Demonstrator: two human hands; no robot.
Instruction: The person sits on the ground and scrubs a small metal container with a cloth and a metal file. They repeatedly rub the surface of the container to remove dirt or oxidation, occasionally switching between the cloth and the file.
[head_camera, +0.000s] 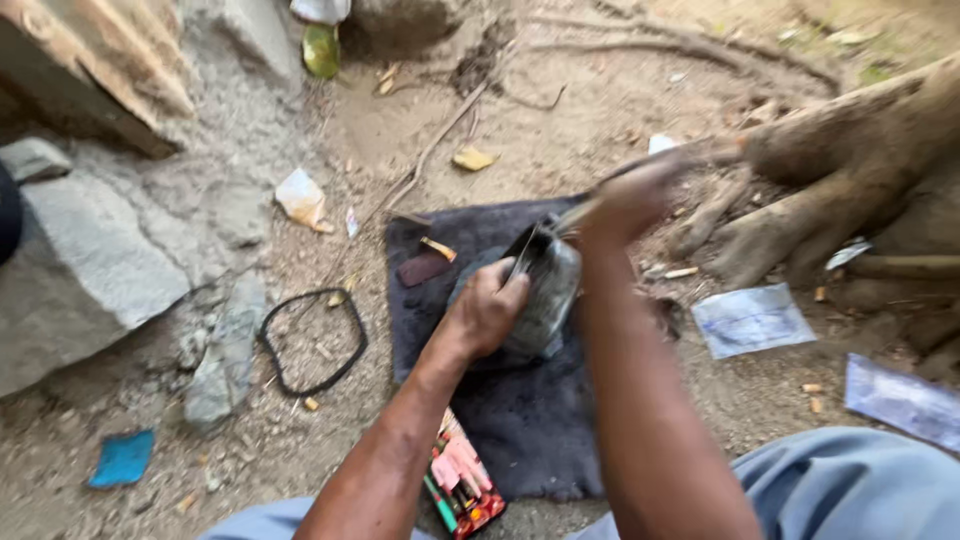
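Two bare hands work over a dark cloth (520, 420) that lies on the dirt ground. Your left hand (488, 312) is closed around a grey metal part (548, 290), something like a small engine cover, and holds it steady on the cloth near its middle. Your right hand (632, 200) is above and a little behind the metal part. It is blurred, but the fingers are wrapped around a long thin tool (660, 165), whose lower end meets the top edge of the part. What kind of tool it is, I cannot tell, because of the blur.

On the far left part of the cloth you see a small brown flat piece (422, 268) and, just beside it, a short stick-like piece with a yellow end (438, 249). A black rubber gasket ring (312, 342) lies on the ground to the left of the cloth, well apart from your hands. Near your left forearm, at the near edge of the cloth, there is a red and green packet (462, 485).

Grey stones (90, 270) stand on the left side, and a blue scrap (122, 458) lies below them. Thick tree roots (850, 170) run on the right, with pale plastic wrappers (752, 320) on the ground in front of them.
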